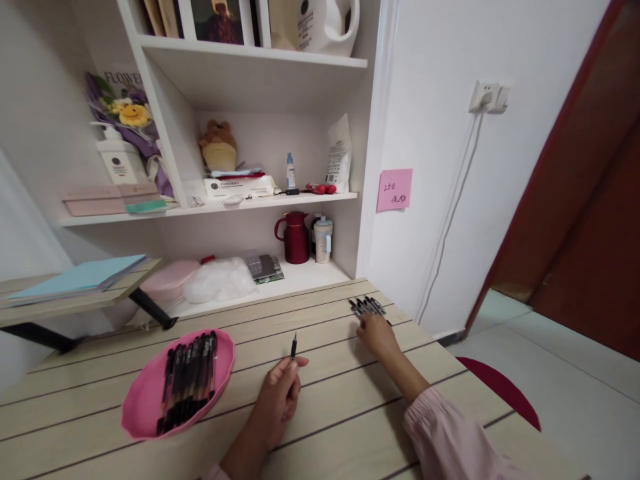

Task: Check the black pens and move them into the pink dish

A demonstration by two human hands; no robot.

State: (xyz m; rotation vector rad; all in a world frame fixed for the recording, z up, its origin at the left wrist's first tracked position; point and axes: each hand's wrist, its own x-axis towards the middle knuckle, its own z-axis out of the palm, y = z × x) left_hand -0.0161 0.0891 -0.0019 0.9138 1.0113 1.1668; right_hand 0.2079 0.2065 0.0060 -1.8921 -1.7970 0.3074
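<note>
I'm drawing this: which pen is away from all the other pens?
The pen in the left hand, tip up; other pens lie grouped in the pink tray or by the right hand.

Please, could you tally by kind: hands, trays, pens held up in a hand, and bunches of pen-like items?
Hands: 2 (left hand, right hand)
Trays: 1 (pink tray)
Held-up pens: 1 (black pen)
Bunches: 2 (tray bunch, table bunch)
Total: 6
Items inside the bunches overlap, so they are not counted singly.
</note>
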